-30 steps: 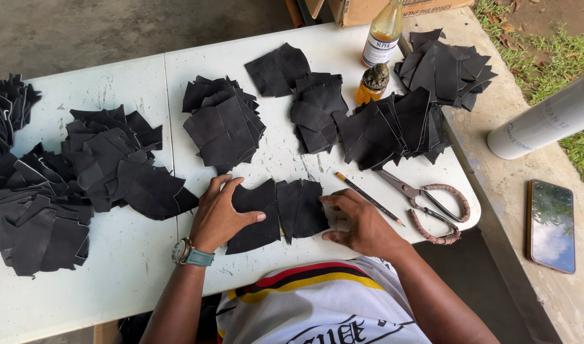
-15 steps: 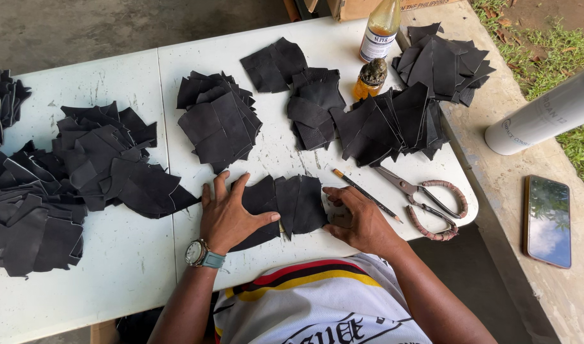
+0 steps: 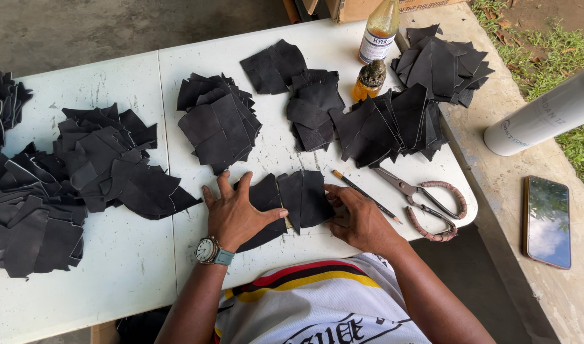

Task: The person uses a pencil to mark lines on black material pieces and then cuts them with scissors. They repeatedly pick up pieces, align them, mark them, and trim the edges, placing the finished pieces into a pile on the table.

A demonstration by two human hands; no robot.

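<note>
Left hand point(image 3: 236, 213) lies flat, fingers spread, on a dark, flat-cut leather piece point(image 3: 261, 210) at the near edge of the white folding table point(image 3: 133, 261); right hand point(image 3: 362, 220) presses the edge of the adjoining black leather pieces point(image 3: 306, 197). A thin brown pencil point(image 3: 366, 195) & metal shears w/ cord-wrapped handles point(image 3: 425, 200) lie just right of the right hand. Behind: stacks of black cut leather point(image 3: 218, 121), an amber glass bottle point(image 3: 378, 28); off the table at right, a dark phone point(image 3: 546, 220).
</note>
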